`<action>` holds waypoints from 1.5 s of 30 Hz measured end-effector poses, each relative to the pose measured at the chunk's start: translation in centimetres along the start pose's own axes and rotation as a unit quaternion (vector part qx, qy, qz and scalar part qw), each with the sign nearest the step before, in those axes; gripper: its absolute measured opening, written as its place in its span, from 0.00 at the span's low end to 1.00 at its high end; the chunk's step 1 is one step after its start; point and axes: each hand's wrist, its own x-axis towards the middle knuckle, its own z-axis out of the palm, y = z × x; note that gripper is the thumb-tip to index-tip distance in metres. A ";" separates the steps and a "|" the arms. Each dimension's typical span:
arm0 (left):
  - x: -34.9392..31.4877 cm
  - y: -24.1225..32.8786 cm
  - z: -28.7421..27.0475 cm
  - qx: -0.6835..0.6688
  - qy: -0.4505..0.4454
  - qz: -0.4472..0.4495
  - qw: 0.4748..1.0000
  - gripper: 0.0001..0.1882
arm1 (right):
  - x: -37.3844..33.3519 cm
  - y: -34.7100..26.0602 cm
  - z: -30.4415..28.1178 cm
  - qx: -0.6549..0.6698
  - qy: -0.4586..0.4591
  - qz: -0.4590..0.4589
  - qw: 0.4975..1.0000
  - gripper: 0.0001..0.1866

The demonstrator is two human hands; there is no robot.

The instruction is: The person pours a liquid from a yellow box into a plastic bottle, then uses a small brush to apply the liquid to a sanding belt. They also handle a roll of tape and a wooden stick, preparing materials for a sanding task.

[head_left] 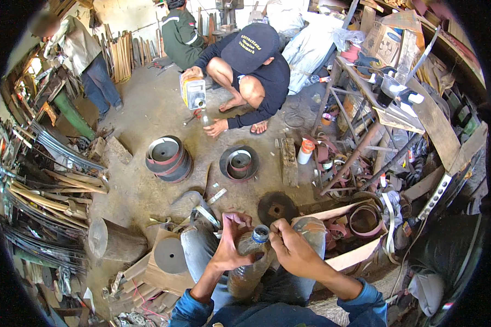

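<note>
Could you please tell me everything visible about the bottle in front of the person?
The bottle is see-through, apparently plastic, with a brownish body narrowing to a blue-ringed mouth. It sits roughly neck-up between the jeans-clad thighs. The left hand curls around its shoulder; the right hand is pinched beside the mouth. Its base is unclear.

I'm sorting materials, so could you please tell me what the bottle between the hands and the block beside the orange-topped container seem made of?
The bottle: probably clear plastic, grimy, slightly shiny; it's see-through, though glass is possible. The block: likely rough, unfinished wood, given its brown, worn faces.
</note>
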 end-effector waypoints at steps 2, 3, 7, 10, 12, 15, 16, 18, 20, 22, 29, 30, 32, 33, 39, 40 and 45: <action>-0.5 -1.0 0.2 -0.176 -0.041 -0.066 0.981 0.46 | -1.2 0.8 0.3 0.037 -0.023 -0.034 0.998 0.06; -0.8 -1.5 0.2 -0.269 -0.056 -0.095 0.957 0.46 | -1.7 1.3 0.6 0.115 -0.064 0.016 0.991 0.07; -1.5 -3.2 0.4 -0.393 -0.078 -0.094 0.911 0.47 | -3.8 3.3 2.4 0.346 -0.144 0.074 0.924 0.08; -2.0 -3.5 0.3 -0.358 -0.073 -0.130 0.922 0.45 | -4.3 5.0 3.1 -0.007 0.044 0.031 0.999 0.09; -2.0 -3.5 0.4 -0.362 -0.078 -0.137 0.919 0.46 | -4.4 5.9 3.2 -0.027 0.128 0.082 0.988 0.09; -2.3 -3.0 0.5 -0.351 -0.100 -0.158 0.917 0.47 | -4.0 6.7 3.3 -0.076 0.116 0.130 0.982 0.10; -2.5 -2.8 0.4 -0.336 -0.124 -0.174 0.917 0.50 | -3.5 6.9 3.6 -0.094 0.105 0.170 0.975 0.12; -3.1 -2.2 -0.3 -0.299 -0.173 -0.203 0.916 0.56 | -2.0 7.3 4.2 -0.101 0.136 0.080 0.982 0.14; -4.1 -1.6 -1.2 -0.312 -0.208 -0.234 0.897 0.62 | 0.5 7.8 4.9 -0.089 0.101 -0.024 0.991 0.16; -4.9 -1.1 -2.1 -0.224 -0.169 -0.199 0.939 0.58 | 3.7 8.4 5.2 -0.059 0.049 -0.195 0.978 0.17; -6.3 0.7 -1.0 -0.100 0.091 -0.132 0.982 0.20 | 8.6 7.0 6.6 0.048 -0.139 -0.128 0.981 0.19; -6.1 1.4 -0.6 -0.091 0.134 -0.146 0.976 0.17 | 6.9 6.7 5.7 0.143 -0.117 -0.001 0.983 0.21; -5.1 2.9 -0.1 -0.029 0.179 -0.188 0.965 0.13 | 3.6 6.2 4.4 0.183 -0.071 0.107 0.975 0.26; -4.3 3.7 -0.2 0.009 0.132 -0.176 0.975 0.13 | 2.1 5.8 4.1 0.141 -0.072 0.049 0.986 0.30; -1.9 7.6 -2.9 0.348 -0.132 -0.110 0.922 0.10 | 0.0 2.7 6.0 -0.049 -0.038 -0.039 0.997 0.30; -1.8 7.8 -3.1 0.404 -0.165 -0.128 0.891 0.07 | 0.2 2.1 6.4 -0.048 -0.027 -0.042 0.998 0.28; -1.9 8.4 -4.8 0.535 -0.241 0.131 0.799 0.14 | 0.0 0.9 7.5 -0.010 -0.018 -0.049 0.999 0.20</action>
